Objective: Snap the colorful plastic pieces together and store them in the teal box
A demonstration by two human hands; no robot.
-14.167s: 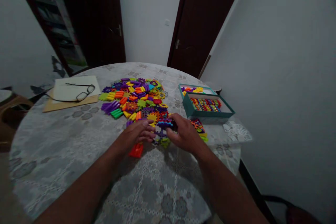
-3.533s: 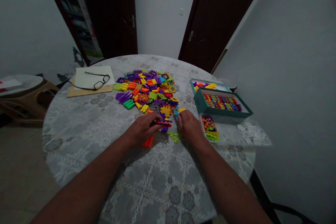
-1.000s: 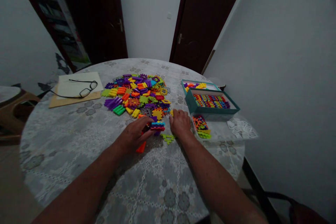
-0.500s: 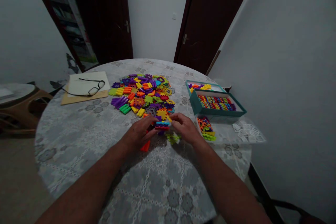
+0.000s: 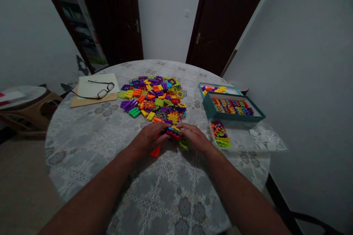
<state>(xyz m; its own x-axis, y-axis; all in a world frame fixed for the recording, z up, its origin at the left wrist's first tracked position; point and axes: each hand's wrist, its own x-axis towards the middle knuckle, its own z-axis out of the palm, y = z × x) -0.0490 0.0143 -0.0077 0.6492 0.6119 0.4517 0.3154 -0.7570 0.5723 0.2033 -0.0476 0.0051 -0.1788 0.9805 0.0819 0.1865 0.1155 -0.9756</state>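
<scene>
A small stack of toothed plastic building pieces, in red, blue and yellow layers, sits between my two hands above the near side of the table. My left hand grips it from the left with thumb and fingers. From the right, my right hand pinches the yellow layer on top; its fingertips partly cover it. An orange piece lies under my left hand. Lime-green toothed pieces rest on the cloth below my right fingers. Just beyond the hands spreads a heap of colourful interlocking pieces.
On the right stand a teal box with rows of stacked pieces, its lid holding loose pieces, and a clear plastic tray. White paper pieces lie farther right. Eyeglasses rest on papers at the left.
My right hand has brought a yellow piece from beside the stack onto its top. Both hands are now closer together. The whole view has shifted slightly.
</scene>
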